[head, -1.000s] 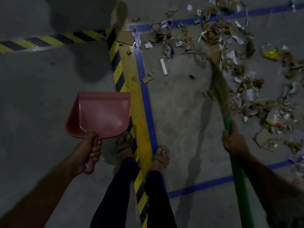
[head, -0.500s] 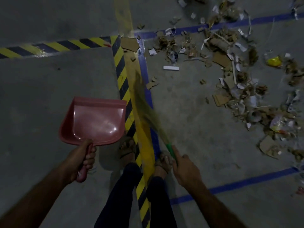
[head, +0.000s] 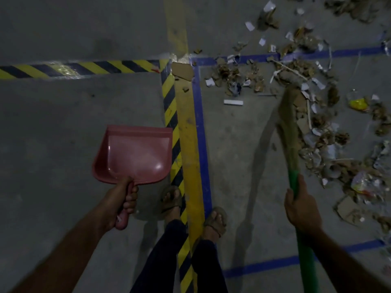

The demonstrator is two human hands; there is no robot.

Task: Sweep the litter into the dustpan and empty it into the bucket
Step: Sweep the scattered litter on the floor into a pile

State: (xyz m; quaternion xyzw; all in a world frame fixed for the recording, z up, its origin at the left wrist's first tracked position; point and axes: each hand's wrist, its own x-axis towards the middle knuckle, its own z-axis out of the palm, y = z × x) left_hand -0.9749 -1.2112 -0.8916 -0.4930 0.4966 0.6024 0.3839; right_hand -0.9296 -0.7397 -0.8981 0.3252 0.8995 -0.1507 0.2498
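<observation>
Now the right hand (head: 301, 210) has swung the broom (head: 288, 132) back to the litter (head: 321, 140), fingers gripping its handle

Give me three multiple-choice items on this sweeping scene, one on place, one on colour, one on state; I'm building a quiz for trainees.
1. Where does the litter lie?
A. Right of the blue floor line, in front of the broom
B. Inside the dustpan
C. Left of the striped hazard tape

2. What colour is the broom handle?
A. Red
B. Green
C. White

3. What state is the pink dustpan in?
A. Full of paper scraps
B. Lying flat on the floor, let go
C. Empty, held by its handle

Answers:
1 A: the scraps spread right of the blue floor line, round the broom bristles.
2 B: the shaft gripped by the right hand is green.
3 C: the left hand grips its handle and the pan shows bare pink plastic.
</observation>
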